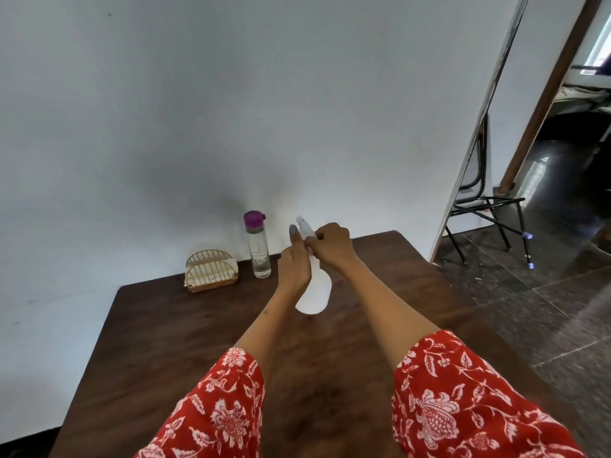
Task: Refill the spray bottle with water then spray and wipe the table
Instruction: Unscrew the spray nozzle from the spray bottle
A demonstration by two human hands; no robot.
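Both hands are clamped on one white spray bottle (314, 290), held tilted above the dark worktop (172, 332). The left hand (292, 262) wraps the bottle's neck, one finger raised; the right hand (330, 244) closes over the spray head. Beyond and left of the hands stand one clear water bottle (259, 247) with a purple cap and one wire holder (211, 271)

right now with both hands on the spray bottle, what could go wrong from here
1. The white spray bottle is held tilted above the table; if the left hand or right hand loosens its grip while working at the sprayer head, the bottle could drop.
2. The water bottle stands close beside the left hand; a careless move could topple it toward the wire holder.
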